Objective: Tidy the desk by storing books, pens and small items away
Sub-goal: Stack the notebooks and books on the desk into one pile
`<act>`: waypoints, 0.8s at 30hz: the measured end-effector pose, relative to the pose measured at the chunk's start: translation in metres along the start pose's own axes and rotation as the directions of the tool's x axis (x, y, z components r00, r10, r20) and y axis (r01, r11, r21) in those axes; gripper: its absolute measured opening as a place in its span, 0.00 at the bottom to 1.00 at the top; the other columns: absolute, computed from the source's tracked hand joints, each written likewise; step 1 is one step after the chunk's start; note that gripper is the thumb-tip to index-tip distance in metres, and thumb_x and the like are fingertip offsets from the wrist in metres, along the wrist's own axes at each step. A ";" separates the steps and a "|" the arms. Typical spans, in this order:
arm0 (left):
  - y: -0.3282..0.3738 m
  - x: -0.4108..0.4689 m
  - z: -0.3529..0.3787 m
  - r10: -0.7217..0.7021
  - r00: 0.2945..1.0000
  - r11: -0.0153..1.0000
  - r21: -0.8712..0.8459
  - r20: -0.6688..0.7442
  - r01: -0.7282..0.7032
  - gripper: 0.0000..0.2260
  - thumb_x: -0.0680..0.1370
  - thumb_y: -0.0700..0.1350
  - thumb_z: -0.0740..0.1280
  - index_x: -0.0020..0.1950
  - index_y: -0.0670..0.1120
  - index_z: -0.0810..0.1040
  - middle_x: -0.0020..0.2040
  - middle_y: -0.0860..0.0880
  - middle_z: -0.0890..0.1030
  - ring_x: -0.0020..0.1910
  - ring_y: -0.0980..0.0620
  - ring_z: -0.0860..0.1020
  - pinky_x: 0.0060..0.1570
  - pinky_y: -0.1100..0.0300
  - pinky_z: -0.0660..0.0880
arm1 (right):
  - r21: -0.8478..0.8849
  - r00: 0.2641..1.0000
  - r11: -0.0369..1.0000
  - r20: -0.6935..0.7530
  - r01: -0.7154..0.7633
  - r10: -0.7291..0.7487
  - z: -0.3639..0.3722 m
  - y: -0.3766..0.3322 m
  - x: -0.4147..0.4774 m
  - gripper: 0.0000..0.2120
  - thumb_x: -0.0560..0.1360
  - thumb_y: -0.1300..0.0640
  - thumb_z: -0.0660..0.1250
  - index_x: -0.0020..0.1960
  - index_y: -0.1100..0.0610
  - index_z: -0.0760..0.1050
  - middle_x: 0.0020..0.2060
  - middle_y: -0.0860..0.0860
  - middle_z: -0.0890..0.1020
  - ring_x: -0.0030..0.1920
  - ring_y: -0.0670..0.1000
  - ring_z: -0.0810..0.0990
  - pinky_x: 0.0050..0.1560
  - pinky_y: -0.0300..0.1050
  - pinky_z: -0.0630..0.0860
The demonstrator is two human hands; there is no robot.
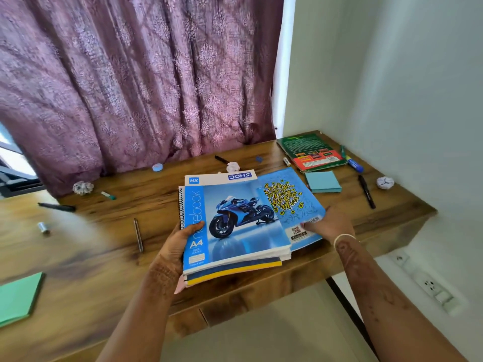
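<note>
My left hand (180, 246) grips the left edge of a stack of notebooks (235, 226), thumb on the top cover with a blue motorcycle picture, above the wooden desk (109, 246). Beside the stack lies a blue book with yellow lettering (290, 202). My right hand (326, 223) rests on its lower right corner, fingers over the cover. A green and red book (312, 152) lies at the desk's back right corner. Blue sticky notes (322, 181) sit near it. Pens and markers lie scattered: a black marker (366, 190), a blue marker (354, 164), a thin pen (138, 235).
Crumpled paper balls (385, 182) (83, 188) (233, 166) lie on the desk. A green pad (18, 296) sits at the front left. A black marker (56, 207), a small metal spool (43, 227) and a round blue item (157, 167) lie left. A purple curtain hangs behind; white wall at right.
</note>
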State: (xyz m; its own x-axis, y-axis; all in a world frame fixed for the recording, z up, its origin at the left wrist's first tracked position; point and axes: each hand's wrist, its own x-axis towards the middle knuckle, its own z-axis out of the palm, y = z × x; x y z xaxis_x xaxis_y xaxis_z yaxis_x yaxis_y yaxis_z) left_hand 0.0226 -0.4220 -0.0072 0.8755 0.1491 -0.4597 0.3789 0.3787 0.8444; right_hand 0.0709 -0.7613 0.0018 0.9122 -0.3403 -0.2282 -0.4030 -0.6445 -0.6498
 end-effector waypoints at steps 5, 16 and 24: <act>0.001 -0.001 -0.012 -0.034 0.999 0.999 0.004 -0.017 0.034 0.22 0.73 0.42 0.72 0.65 0.39 0.73 0.49 0.39 0.83 0.29 0.46 0.83 0.27 0.56 0.80 | 0.535 0.992 0.837 -0.110 0.112 -0.062 -0.008 -0.024 -0.006 0.16 0.72 0.65 0.72 0.57 0.63 0.73 0.53 0.60 0.82 0.45 0.55 0.81 0.45 0.48 0.77; 0.021 -0.012 0.007 -0.045 0.998 0.997 -0.054 0.042 0.047 0.22 0.73 0.40 0.73 0.65 0.43 0.72 0.51 0.39 0.83 0.32 0.44 0.83 0.26 0.54 0.80 | -0.169 0.561 0.651 -0.380 0.740 -0.736 -0.014 -0.135 -0.109 0.11 0.75 0.59 0.67 0.56 0.57 0.81 0.45 0.58 0.84 0.35 0.55 0.81 0.39 0.43 0.76; 0.025 -0.015 0.035 -0.005 0.969 0.992 -0.122 0.245 0.036 0.24 0.75 0.42 0.65 0.70 0.39 0.70 0.42 0.40 0.84 0.32 0.44 0.84 0.28 0.54 0.79 | -0.564 0.412 0.224 0.231 0.795 -0.881 0.052 -0.136 -0.169 0.24 0.78 0.62 0.59 0.74 0.58 0.64 0.70 0.54 0.72 0.68 0.53 0.73 0.62 0.49 0.74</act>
State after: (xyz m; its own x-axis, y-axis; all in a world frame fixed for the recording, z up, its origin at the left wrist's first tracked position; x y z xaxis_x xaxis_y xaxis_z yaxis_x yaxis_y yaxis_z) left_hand 0.0290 -0.4466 0.0304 0.9203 -0.0816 -0.3826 0.3710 0.4922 0.7875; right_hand -0.0240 -0.5801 0.0910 0.7483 0.5859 0.3112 0.5932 -0.8009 0.0816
